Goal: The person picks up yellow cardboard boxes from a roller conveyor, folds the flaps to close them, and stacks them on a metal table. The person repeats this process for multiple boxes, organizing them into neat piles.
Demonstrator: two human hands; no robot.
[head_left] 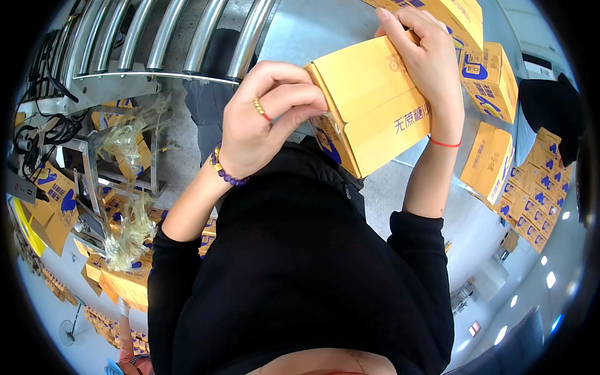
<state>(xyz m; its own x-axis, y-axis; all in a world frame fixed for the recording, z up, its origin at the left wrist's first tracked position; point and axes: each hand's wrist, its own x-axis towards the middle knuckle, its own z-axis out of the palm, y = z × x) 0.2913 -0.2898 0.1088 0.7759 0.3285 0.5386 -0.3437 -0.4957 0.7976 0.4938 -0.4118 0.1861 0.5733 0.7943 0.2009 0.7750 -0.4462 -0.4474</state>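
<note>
Fingers (292, 97) of the left hand (250, 128) curl in at the near left end of a yellow carton (375, 103), thumb and fingertips close together — cannot tell whether they pinch cardboard or the shiny clear film there. Right hand (431, 53) has its thumb over the carton's far right edge, other fingers bent; their tips are hidden, so grip unclear. Carton sits in front of the torso, between both hands; underside hidden, so contact with the grey surface (290, 40) can't be confirmed.

Carton is smooth cardboard, boxy, lengthwise seam on top, blue print on the side. Another carton (459, 19) is cut off at the top edge. Left: shiny metal rollers (169, 34), wrinkled clear plastic (131, 234). Person (128, 350) at lower left mostly cut off.

Left wrist bent inward, purple beads on it; right forearm reaches up — red cord, black sleeve pushed back.
</note>
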